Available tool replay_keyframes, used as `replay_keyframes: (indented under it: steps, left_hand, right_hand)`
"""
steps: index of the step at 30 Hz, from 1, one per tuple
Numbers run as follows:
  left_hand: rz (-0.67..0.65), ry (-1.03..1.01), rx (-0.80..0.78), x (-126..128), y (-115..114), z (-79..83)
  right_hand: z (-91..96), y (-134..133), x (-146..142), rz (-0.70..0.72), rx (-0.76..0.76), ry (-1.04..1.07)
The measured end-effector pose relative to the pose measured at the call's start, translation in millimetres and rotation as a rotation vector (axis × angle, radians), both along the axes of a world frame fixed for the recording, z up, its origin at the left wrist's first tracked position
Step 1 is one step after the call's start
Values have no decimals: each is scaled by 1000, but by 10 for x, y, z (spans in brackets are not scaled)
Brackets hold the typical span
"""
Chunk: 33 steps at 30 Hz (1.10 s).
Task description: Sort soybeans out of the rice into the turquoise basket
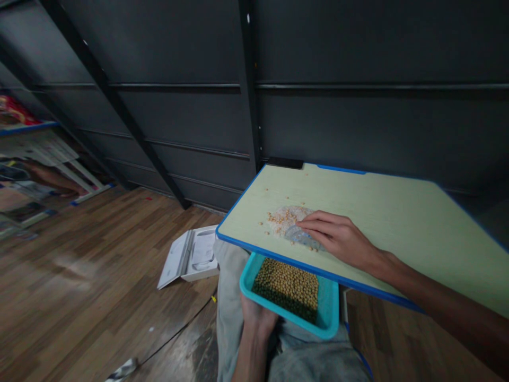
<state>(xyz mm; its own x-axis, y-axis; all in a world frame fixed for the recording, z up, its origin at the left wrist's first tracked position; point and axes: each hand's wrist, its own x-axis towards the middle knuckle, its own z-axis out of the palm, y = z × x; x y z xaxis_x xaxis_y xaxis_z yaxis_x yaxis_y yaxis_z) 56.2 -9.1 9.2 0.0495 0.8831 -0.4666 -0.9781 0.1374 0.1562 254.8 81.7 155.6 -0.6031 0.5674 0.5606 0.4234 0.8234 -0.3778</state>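
My right hand [338, 236] lies flat on the light green desk [397, 223], fingers stretched out and together, resting on a small pale card or scraper [304, 237] next to a pile of rice mixed with yellow beans [284, 217]. My left hand [256, 315] grips the underside of a teal tray [330, 313] held below the desk's front edge, over my lap. The tray holds yellow beans [292, 281] and some dark green ones along its near side.
The desk has a blue rim [238, 241], and loose beans lie scattered on it. An open white box [191, 255] lies on the wooden floor to the left. A cable runs across the floor. A dark panelled wall with a slanted beam stands behind.
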Motion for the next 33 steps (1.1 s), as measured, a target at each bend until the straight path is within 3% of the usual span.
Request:
replay_keyframes:
  steps: [7,25,33]
  left_hand:
    - [21,16,-59,4,9,6]
    - [-2,10,-23,43,12,132]
    - [7,-13,-21,16,15,31]
  right_hand:
    - [-28,-14,-19,26,-13,-27]
    - [24,-182,-118,110,-27,-4]
    - [81,-29,5,74,8,32]
